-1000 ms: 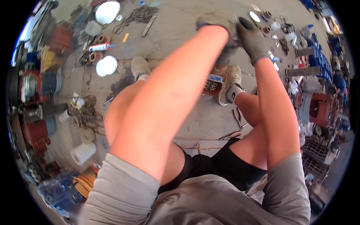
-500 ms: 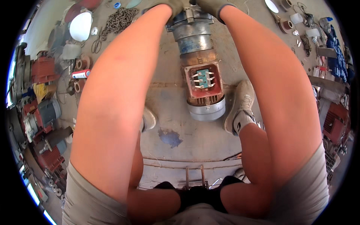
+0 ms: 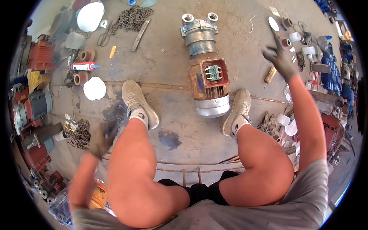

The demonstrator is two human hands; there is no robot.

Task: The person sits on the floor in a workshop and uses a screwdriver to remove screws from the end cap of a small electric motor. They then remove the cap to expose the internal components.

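A motor with a metal pump end [image 3: 201, 40] lies on the floor in front of my feet, its two round ports at the far side. Its terminal box [image 3: 225, 73] is uncovered, showing a green terminal block [image 3: 213, 73] with pale metal links. At the near end sits a silver fan cover [image 3: 212, 107]. My gloved right hand [image 3: 281, 59] is in the air right of the motor, fingers spread and holding nothing. Beside my left knee, my gloved left hand [image 3: 102, 141] is smeared by motion, so its fingers cannot be read. Neither hand touches the motor.
Left lie a sealant tube [image 3: 82, 66], a white disc [image 3: 94, 88], a chain pile [image 3: 130, 17] and a metal bar [image 3: 140, 35]. Red motors [image 3: 41, 55] line the left side. A short bar [image 3: 270, 74] lies under my right hand, blue parts [image 3: 330, 73] beyond.
Both hands have left the pump's far end. My left hand has swung back beside my left knee, and my right hand has moved out to the right. The motor appears slightly turned.
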